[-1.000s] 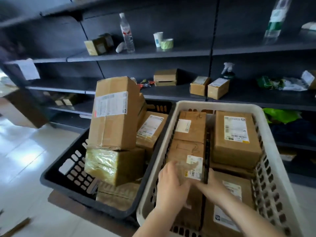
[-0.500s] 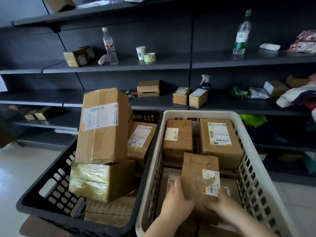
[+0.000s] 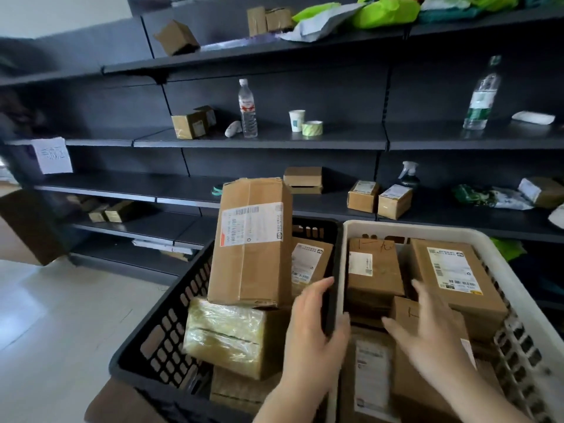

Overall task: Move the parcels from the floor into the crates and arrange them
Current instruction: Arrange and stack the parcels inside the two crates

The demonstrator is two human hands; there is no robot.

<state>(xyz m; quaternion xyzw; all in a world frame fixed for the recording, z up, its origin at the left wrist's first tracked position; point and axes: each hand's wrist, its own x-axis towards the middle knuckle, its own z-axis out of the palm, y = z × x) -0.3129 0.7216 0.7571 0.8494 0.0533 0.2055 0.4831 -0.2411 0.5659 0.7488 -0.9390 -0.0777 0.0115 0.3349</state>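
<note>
Arranging step, by the look of it — brown cardboard parcels [image 3: 374, 271] already fill the white slatted plastic crate [image 3: 515, 303]. Left hand [image 3: 316, 334] hovers spread over the black plastic crate's [image 3: 164, 325] rim; right hand [image 3: 427, 328] rests spread on a small parcel — next, nudge it flush.

Black crate [image 3: 158, 337], near left: tall upright parcel [image 3: 250, 242] atop a film-wrapped parcel [image 3: 225, 337]; smaller labelled parcel [image 3: 308, 264] behind. White crate [image 3: 503, 264], near right, touching the black one: several brown parcels, among them a large labelled parcel [image 3: 454, 276] at far right. Left hand [image 3: 314, 334] over the two crates' adjoining rims, fingers relaxed. Right hand [image 3: 427, 328] spread on a marked parcel [image 3: 406, 312]. Dark shelves [image 3: 274, 138] beyond: two bottles, paper cup [image 3: 296, 120], tape roll [image 3: 312, 128], small boxes.
</note>
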